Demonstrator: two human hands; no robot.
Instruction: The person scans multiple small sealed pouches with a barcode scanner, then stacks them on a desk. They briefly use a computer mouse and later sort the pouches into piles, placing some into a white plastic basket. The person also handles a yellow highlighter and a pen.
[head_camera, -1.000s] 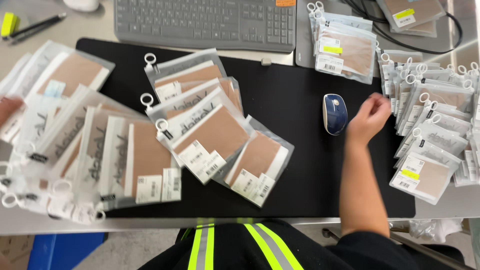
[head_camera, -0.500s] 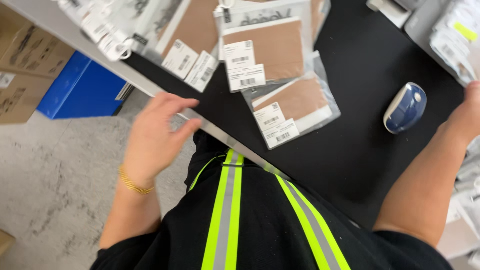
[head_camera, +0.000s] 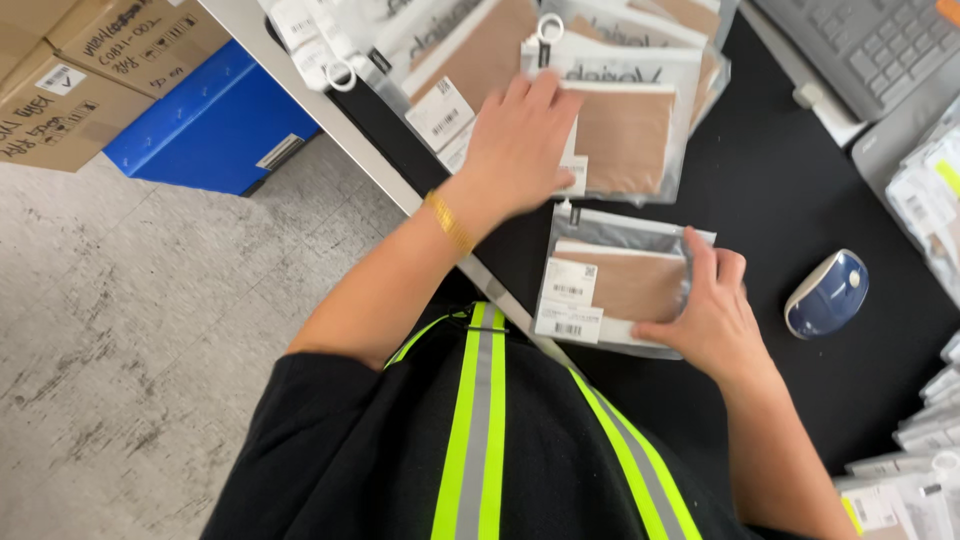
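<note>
I stand at a packing or stock-sorting desk in a warehouse-like workroom. At 12 o'clock, clear packets (head_camera: 620, 130) of tan fabric with barcode labels pile across a black desk mat (head_camera: 800, 190). At 2 o'clock sits a grey keyboard (head_camera: 860, 40), at 3 o'clock a blue mouse (head_camera: 826, 293). At 10 o'clock, cardboard boxes (head_camera: 80, 70) and a blue bin (head_camera: 210, 125) stand on bare concrete floor (head_camera: 130, 350). My black top carries hi-vis stripes (head_camera: 475, 430).
</note>
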